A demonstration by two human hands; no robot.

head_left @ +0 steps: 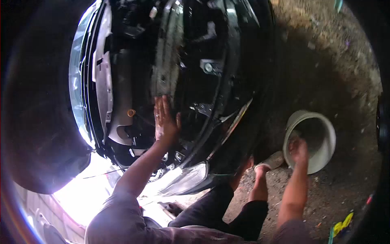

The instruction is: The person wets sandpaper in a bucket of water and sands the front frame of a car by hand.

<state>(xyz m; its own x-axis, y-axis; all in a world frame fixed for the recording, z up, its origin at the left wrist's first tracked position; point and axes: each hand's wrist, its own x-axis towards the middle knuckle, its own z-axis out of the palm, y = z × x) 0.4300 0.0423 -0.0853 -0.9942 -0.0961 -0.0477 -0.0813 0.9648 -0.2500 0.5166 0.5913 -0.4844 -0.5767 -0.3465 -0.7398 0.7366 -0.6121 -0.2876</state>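
Observation:
My left hand point(165, 122) lies palm down, fingers stretched out, on the dark engine bay of a car, at the lower end of a dusty metal crossbar point(166, 61). Nothing shows in it. To the right, a white bucket point(325, 156) is tilted in view on the ground. My right hand point(298, 150) is at its mouth, with the fingers curled inward; what they hold is too dim to make out.
An orange ring-shaped cap point(131, 112) is left of my left hand. The car's headlight point(189, 179) is below it. My legs and feet are near the bucket on the dirt ground point(260, 215). A yellow item point(343, 223) lies at the lower right.

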